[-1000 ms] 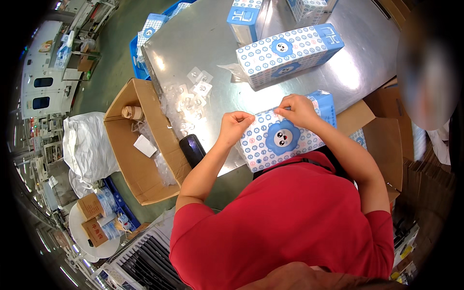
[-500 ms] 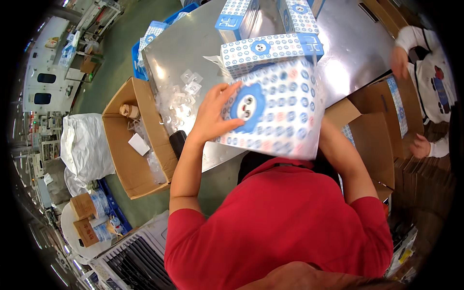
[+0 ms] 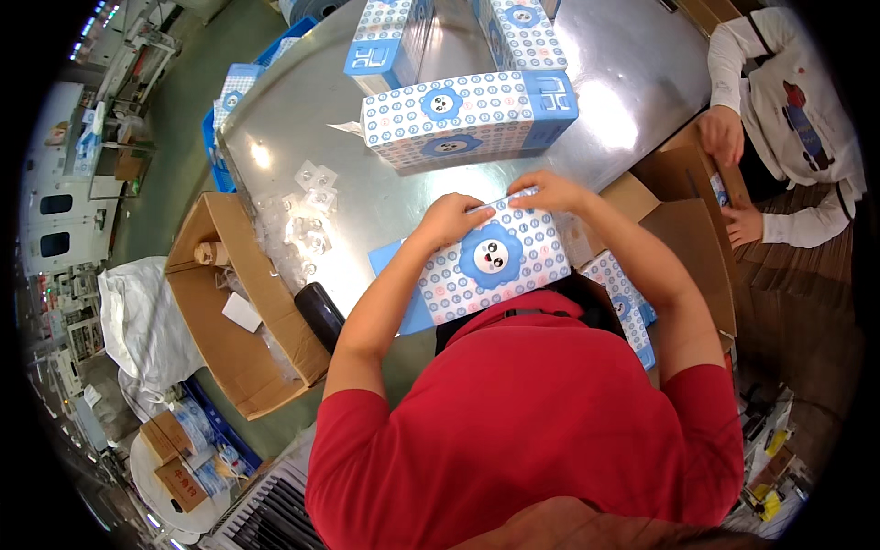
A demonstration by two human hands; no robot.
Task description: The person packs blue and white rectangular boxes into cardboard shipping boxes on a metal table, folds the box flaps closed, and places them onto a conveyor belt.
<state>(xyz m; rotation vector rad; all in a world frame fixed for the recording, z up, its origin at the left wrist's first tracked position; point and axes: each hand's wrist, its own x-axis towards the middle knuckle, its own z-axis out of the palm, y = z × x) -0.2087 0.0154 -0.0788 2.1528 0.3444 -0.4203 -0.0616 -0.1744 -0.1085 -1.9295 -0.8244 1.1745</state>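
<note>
A white pack with blue ends, small round prints and a blue smiling flower lies at the table's near edge, against my body. My left hand grips its far edge, fingers closed on the film. Close beside it, my right hand pinches the same edge near the right corner. Beyond my hands a similar pack lies on its long side on the metal table. Two more packs, one at the left and one at the right, stand behind it.
Clear plastic pieces lie on the table's left side. An open carton with scraps stands left, beside a black cylinder. At right, an open carton has packs by it. A co-worker's hands rest at another carton.
The pack has come down from a raised, tilted hold to the table edge near me. Both hands have shifted to its far edge. The co-worker's hands moved to the carton.
</note>
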